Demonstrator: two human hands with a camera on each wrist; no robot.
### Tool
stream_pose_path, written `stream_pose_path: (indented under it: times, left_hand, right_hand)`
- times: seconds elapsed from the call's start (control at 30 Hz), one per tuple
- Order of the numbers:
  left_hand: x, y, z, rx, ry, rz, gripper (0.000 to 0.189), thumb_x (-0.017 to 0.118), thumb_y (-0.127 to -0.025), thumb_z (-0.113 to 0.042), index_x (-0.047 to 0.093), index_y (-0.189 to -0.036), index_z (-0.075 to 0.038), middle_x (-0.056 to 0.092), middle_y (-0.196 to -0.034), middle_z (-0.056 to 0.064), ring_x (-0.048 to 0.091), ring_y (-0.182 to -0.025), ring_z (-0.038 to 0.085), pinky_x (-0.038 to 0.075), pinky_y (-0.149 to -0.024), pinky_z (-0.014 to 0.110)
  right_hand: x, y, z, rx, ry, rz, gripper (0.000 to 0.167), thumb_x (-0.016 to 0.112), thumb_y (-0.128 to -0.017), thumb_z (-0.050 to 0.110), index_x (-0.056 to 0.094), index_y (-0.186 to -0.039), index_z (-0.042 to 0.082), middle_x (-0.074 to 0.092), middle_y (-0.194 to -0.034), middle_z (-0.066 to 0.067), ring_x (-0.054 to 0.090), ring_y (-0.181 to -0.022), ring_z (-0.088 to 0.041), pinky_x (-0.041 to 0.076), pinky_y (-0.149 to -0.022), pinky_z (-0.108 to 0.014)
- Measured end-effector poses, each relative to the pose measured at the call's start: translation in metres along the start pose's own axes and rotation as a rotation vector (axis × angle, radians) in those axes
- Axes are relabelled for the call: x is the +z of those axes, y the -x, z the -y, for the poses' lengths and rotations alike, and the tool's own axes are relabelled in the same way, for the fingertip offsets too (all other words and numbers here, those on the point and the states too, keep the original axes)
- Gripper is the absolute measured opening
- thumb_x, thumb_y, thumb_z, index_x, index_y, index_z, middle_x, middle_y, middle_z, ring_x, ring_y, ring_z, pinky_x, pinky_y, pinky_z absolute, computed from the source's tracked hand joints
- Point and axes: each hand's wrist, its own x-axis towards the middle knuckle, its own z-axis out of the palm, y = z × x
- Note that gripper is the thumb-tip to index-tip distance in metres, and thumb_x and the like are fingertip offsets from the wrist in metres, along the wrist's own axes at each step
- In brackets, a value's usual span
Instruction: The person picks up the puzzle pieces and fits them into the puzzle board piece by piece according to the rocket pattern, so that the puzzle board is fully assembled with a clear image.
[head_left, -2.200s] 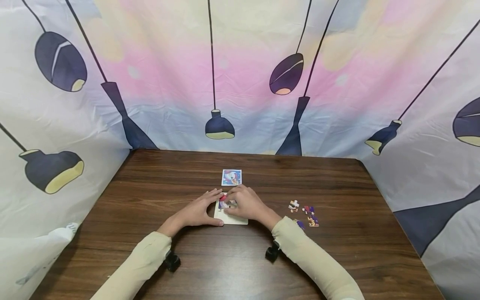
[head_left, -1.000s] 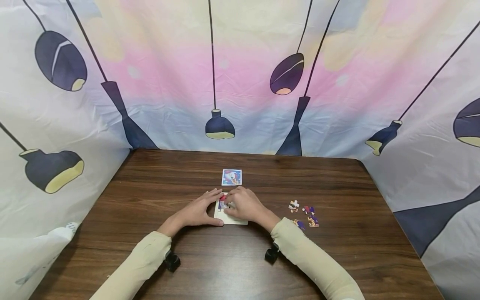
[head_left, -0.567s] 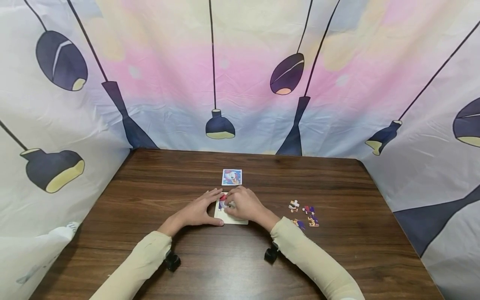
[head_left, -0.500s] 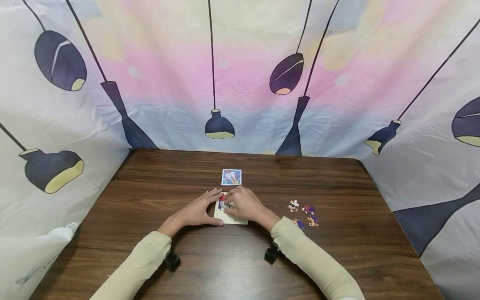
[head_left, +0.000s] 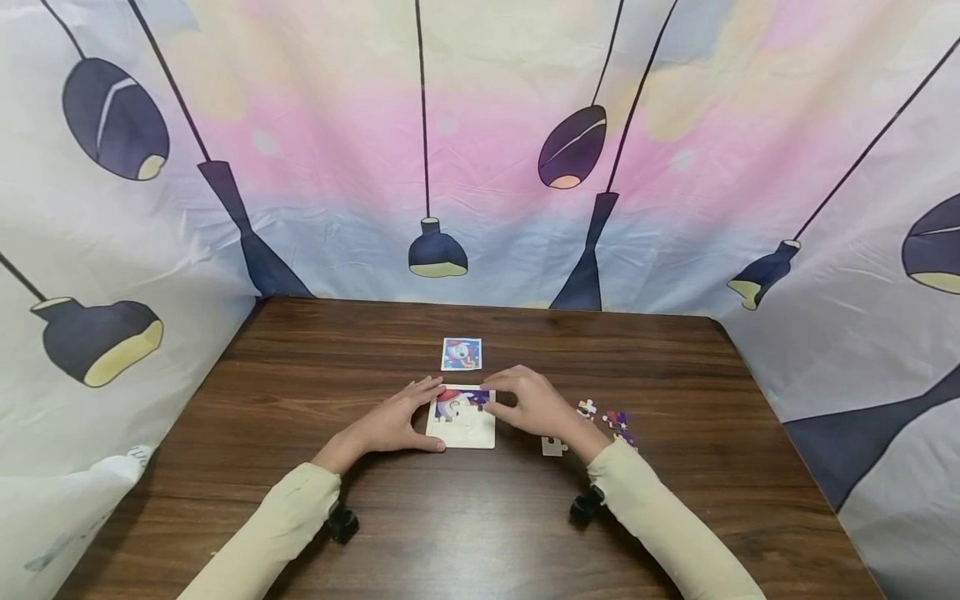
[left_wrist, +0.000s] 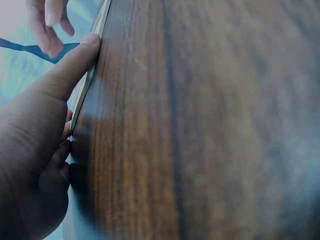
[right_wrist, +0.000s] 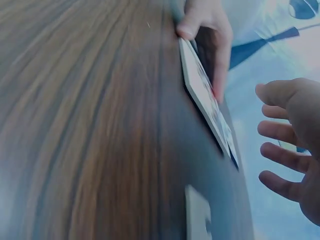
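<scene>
My left hand (head_left: 393,418) holds the left side of a pale puzzle board (head_left: 472,436), thumb at its near edge and fingers at its far corner. In the left wrist view the thumb (left_wrist: 75,65) lies along the board's edge. Joined pieces with a red, white and purple picture (head_left: 455,405) fill the board's far part; its near part is bare. My right hand (head_left: 531,402) hovers at the board's right side. In the right wrist view its fingers (right_wrist: 282,131) are spread apart with nothing between them.
A small picture card (head_left: 461,354) lies beyond the board. Several loose puzzle pieces (head_left: 617,419) lie to the right, partly behind the right wrist. One pale piece (head_left: 553,447) is nearer the board. A printed cloth (head_left: 495,167) hangs behind the wooden table (head_left: 465,533).
My right hand has lifted off the pieces and moved right, uncovering the picture in the board's far part and the pale loose piece by its wrist. The left hand has stayed in place.
</scene>
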Motion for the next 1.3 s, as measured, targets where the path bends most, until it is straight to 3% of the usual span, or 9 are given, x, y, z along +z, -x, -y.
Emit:
stream_pose_path:
  times: [0.47, 0.7, 0.83, 1.3]
  left_hand:
    - [0.001, -0.001, 0.001, 0.008, 0.002, -0.004, 0.107, 0.080, -0.077, -0.066, 0.037, -0.160, -0.013, 0.026, -0.169, 0.005, 0.017, -0.156, 0.035, 0.024, -0.120, 0.063]
    - [0.000, 0.000, 0.000, 0.008, 0.004, -0.006, 0.107, 0.081, -0.077, -0.064, 0.038, -0.159, -0.012, 0.026, -0.168, 0.006, 0.017, -0.156, 0.036, 0.024, -0.120, 0.062]
    - [0.000, 0.000, 0.000, 0.004, 0.002, -0.002, 0.107, 0.081, -0.077, -0.064, 0.037, -0.160, -0.013, 0.026, -0.168, 0.005, 0.017, -0.156, 0.035, 0.024, -0.121, 0.062]
    - [-0.001, 0.001, -0.001, 0.016, -0.001, 0.001, 0.107, 0.081, -0.077, -0.064, 0.037, -0.159, -0.012, 0.027, -0.168, 0.007, 0.018, -0.156, 0.037, 0.025, -0.120, 0.062]
  right_hand:
    - [-0.040, 0.064, -0.055, 0.067, 0.057, -0.155, 0.034, 0.075, -0.095, 0.030, 0.076, -0.121, 0.009, 0.073, -0.122, -0.007, 0.065, -0.116, -0.028, 0.054, -0.097, -0.051]
    - [-0.049, 0.093, -0.080, 0.152, 0.066, -0.132, 0.035, 0.077, -0.093, 0.030, 0.076, -0.121, 0.009, 0.072, -0.123, -0.008, 0.065, -0.116, -0.031, 0.053, -0.097, -0.054]
    - [-0.049, 0.103, -0.089, 0.159, 0.083, -0.127, 0.034, 0.078, -0.091, 0.030, 0.077, -0.120, 0.010, 0.072, -0.122, -0.008, 0.065, -0.116, -0.031, 0.052, -0.097, -0.055]
    - [-0.047, 0.112, -0.097, 0.176, 0.158, -0.027, 0.038, 0.079, -0.088, 0.027, 0.076, -0.122, 0.011, 0.069, -0.127, -0.010, 0.061, -0.118, -0.033, 0.049, -0.098, -0.058]
